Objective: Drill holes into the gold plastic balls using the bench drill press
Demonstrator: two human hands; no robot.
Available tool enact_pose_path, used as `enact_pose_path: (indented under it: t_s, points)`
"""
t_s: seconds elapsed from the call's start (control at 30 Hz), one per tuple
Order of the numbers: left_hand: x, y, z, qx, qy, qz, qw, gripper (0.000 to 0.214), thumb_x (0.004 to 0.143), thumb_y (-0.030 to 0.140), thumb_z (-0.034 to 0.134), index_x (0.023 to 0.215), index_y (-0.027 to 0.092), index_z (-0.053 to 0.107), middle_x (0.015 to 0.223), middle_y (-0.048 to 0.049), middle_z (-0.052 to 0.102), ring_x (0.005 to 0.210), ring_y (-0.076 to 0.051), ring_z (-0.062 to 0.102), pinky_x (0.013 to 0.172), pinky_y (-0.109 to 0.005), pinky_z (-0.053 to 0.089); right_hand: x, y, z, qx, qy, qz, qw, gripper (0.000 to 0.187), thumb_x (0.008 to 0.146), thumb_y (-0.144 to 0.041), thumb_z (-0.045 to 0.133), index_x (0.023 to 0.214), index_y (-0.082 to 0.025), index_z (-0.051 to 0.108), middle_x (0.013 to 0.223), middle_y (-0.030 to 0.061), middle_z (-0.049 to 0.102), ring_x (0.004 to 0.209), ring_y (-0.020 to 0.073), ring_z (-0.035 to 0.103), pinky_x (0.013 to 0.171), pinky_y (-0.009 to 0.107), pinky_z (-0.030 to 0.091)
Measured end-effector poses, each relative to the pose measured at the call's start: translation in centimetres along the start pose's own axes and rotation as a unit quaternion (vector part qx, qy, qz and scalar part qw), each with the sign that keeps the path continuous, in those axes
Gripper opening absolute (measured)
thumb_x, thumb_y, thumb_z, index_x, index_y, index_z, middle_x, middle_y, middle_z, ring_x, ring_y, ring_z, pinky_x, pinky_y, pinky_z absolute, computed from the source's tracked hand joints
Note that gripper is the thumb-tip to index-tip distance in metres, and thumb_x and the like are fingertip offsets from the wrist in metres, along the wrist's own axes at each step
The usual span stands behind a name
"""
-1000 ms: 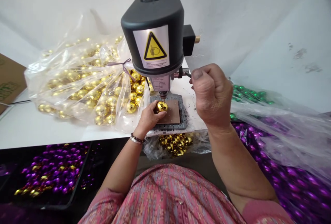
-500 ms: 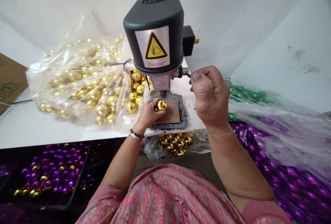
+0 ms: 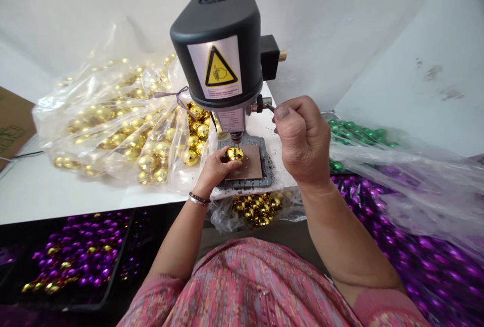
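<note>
A small bench drill press (image 3: pixel 217 50) with a yellow warning sticker stands in front of me. My left hand (image 3: pixel 216 168) is closed around a shiny gold ball (image 3: pixel 235 153), thumb in front. The ball sits on a brown board (image 3: pixel 250 163) over the press's grey base (image 3: pixel 267 166), right under the chuck (image 3: pixel 236 138). Whether the thin bit touches the ball I cannot tell. At the right of the press, my right hand (image 3: pixel 305 140) is wrapped round the feed lever (image 3: pixel 269 108), whose end is hidden in the fist.
A clear bag (image 3: pixel 113 130) of gold balls lies left of the press; more gold balls (image 3: pixel 257 208) sit in plastic below the table edge. A black tray (image 3: pixel 106 286) with purple and gold balls is at lower left. Green balls (image 3: pixel 357 133) and purple balls (image 3: pixel 416 246) lie right. Dark shavings surround the base.
The view has shifted slightly, so the press appears a little further left. Both hands keep their holds, the left on the gold ball and the right on the lever.
</note>
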State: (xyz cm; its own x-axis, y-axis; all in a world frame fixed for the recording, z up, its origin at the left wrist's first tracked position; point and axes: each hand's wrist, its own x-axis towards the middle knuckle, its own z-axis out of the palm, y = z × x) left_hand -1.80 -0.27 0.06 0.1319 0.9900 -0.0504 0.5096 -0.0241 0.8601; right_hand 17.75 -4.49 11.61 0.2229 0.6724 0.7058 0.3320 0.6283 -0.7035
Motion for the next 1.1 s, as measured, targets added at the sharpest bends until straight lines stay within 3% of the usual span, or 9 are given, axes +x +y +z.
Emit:
enact_pose_path:
  t_s: [0.2,0.47,0.73,0.97,1.1]
  points:
    - [0.2,1.0,1.2,0.089,0.026,0.065,0.994,0.056,0.066,0.023,0.081,0.12,0.016,0.07,0.125,-0.0104,0.069,0.114,-0.024,0.063,0.105,-0.039,0.047,0.0,-0.1,-0.2,-0.003,-0.004,0.027,1.0,0.031,0.095,-0.046,0.049,0.077,-0.022,0.054,0.063,-0.006,0.048,0.057,0.0042,0.044,0.054,0.02,0.039]
    - [0.1,1.4,1.5,0.061,-0.005,0.075,0.995,0.052,0.069,0.019,0.077,0.12,0.015,0.068,0.109,-0.0072,0.073,0.104,-0.022,0.066,0.099,-0.039,0.05,-0.9,0.3,-0.6,-0.027,-0.031,0.007,0.999,0.027,0.096,-0.039,0.048,0.076,-0.021,0.053,0.064,-0.0057,0.05,0.059,0.0052,0.045,0.059,0.021,0.042]
    - [-0.2,1.2,1.7,0.081,0.011,0.077,0.994,0.053,0.07,0.018,0.078,0.122,0.013,0.067,0.118,-0.0112,0.071,0.107,-0.024,0.065,0.098,-0.038,0.05,-2.4,1.4,-0.4,-0.068,-0.012,-0.024,0.997,0.018,0.092,-0.03,0.052,0.076,-0.021,0.054,0.062,-0.0065,0.051,0.055,0.0051,0.043,0.055,0.02,0.039]
    - [-0.2,0.8,1.9,0.083,0.005,0.085,0.993,0.046,0.072,0.021,0.076,0.117,0.015,0.067,0.114,-0.0091,0.071,0.105,-0.024,0.065,0.096,-0.038,0.051,-3.7,2.8,0.1,-0.066,0.021,-0.017,0.997,0.018,0.092,-0.031,0.052,0.079,-0.021,0.057,0.068,-0.0048,0.058,0.059,0.0065,0.051,0.06,0.023,0.044]
    - [-0.2,0.8,1.9,0.08,0.003,0.069,0.994,0.052,0.071,0.021,0.078,0.121,0.013,0.066,0.12,-0.0121,0.07,0.109,-0.026,0.064,0.1,-0.04,0.049,-4.6,4.4,0.6,-0.045,0.045,-0.029,0.998,0.013,0.091,-0.03,0.052,0.085,-0.021,0.058,0.073,-0.0037,0.062,0.067,0.0093,0.061,0.066,0.026,0.05]
